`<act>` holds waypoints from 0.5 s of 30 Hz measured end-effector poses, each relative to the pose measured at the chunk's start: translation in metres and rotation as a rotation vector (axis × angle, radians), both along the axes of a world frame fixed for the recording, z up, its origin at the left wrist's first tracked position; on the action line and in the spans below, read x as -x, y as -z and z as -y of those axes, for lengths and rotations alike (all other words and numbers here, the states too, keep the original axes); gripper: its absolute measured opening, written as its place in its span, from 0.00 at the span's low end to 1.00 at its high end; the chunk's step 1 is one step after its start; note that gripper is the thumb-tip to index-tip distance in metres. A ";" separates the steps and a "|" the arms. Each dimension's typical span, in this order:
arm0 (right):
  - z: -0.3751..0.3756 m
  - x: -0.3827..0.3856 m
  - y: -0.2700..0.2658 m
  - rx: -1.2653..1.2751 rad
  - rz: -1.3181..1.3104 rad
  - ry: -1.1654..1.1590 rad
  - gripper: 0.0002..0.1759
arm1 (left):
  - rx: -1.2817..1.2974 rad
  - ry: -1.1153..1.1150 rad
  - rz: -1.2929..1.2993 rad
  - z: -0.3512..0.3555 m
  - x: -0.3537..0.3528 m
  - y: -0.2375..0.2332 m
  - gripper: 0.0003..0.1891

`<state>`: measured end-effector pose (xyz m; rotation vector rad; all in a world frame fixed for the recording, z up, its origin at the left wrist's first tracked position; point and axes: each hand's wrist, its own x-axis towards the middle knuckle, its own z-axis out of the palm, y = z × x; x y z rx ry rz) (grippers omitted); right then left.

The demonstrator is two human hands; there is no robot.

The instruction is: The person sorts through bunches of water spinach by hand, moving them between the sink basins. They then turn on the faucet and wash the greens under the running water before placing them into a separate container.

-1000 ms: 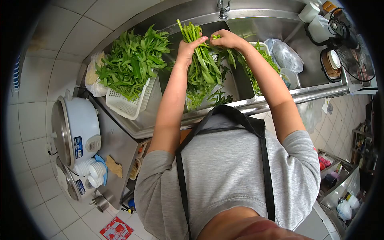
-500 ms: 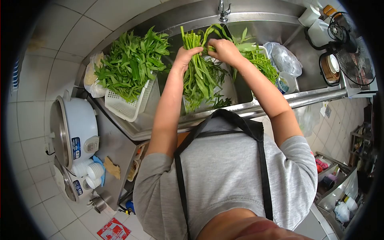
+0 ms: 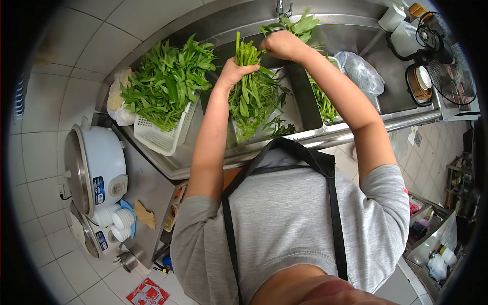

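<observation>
Grasps in the left hand [image 3: 235, 73] a thick bunch of long-leaved green stems [image 3: 247, 99], with the thumb across the front, bare stem ends pointing away from the body and leaves trailing back towards it; bends the right hand [image 3: 284, 44] just beside those stem ends, with fingers curled in, seemingly around a loose leafy green sprig [image 3: 304, 26] fanned out just beyond the knuckles; cannot tell the exact fingertip hold, hidden from view. Works over a deep stainless-steel sink basin [image 3: 308, 99], below both hands; includes, to the left of the left hand, a white perforated plastic basket [image 3: 152, 133] heaped with loose green leaves [image 3: 170, 84]; includes also, to the right of the right hand, partly behind the forearm, thin green stems [image 3: 322, 99] near a crumpled clear plastic bag [image 3: 363, 73]. Looks, by judgement, like parting single sprigs from the bunch; calls next, probably, for a steady left grip and a clean rightward draw, without snagging neighbouring leaves.
</observation>
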<state>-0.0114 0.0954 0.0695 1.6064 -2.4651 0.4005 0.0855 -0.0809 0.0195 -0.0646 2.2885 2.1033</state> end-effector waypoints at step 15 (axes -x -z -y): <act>-0.032 0.020 0.058 1.072 1.233 0.378 0.07 | -0.067 -0.045 -0.048 -0.013 0.007 0.006 0.16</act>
